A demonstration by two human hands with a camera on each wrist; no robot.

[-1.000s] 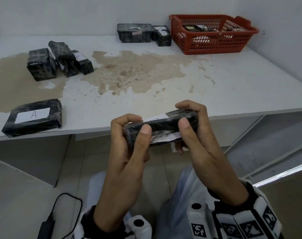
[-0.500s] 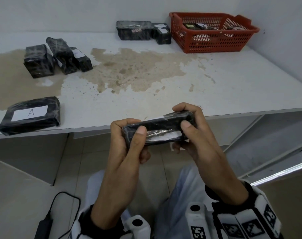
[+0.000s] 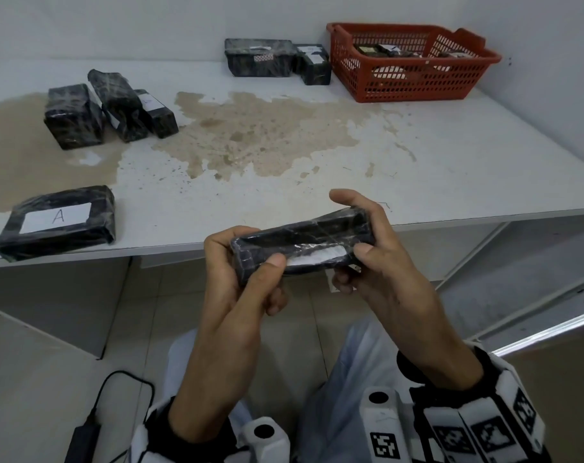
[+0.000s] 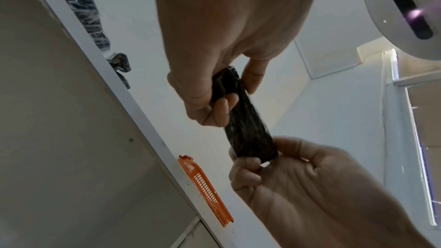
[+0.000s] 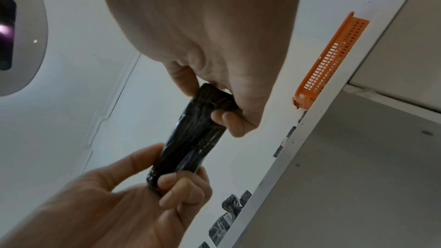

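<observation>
I hold a long black plastic-wrapped package (image 3: 300,242) in the air in front of the table's near edge, roughly level, its right end slightly higher. A white label strip shows on the side facing me. My left hand (image 3: 250,259) grips the left end, thumb on the near face and fingers curled behind. My right hand (image 3: 357,232) grips the right end the same way. In the left wrist view the package (image 4: 248,129) runs between the left hand (image 4: 229,86) and the right hand (image 4: 257,157). The right wrist view shows the package (image 5: 198,139) from below.
The white table (image 3: 450,162) has a large brown stain (image 3: 250,135). A black package labelled A (image 3: 56,222) lies at the front left, three more (image 3: 110,108) behind it, two (image 3: 260,58) by the back wall. A red basket (image 3: 410,61) holds wrapped items. A charger cable (image 3: 83,439) lies on the floor.
Both hands have rolled the package a little about its long axis. The white label edge that stuck up along the top no longer shows there. Nothing on the table moved.
</observation>
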